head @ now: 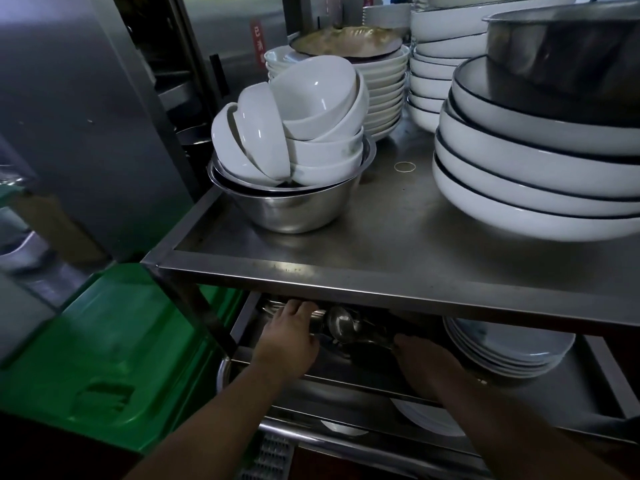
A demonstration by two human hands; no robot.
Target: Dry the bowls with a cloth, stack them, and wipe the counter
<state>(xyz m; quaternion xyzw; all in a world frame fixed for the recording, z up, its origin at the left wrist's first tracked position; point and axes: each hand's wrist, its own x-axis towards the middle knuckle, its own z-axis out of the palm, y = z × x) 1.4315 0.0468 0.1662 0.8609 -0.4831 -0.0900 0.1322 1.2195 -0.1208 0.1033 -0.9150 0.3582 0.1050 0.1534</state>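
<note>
Both hands reach under the steel desk [346,244] into a lower tray of utensils. Left hand [289,336] curls its fingers over a metal handle beside a ladle [341,322]; right hand [424,362] sits in shadow, grip can't be told. White bowls [304,123] sit piled in a steel basin [287,206] on the desk, w/ plate stacks [519,168] at right.

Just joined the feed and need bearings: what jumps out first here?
White bowls heaped crookedly in a steel basin at the left of the top shelf, with a tall stack of dark-rimmed white dishes to the right. Below, the left hand and right hand reach among metal utensils under that shelf.
</note>
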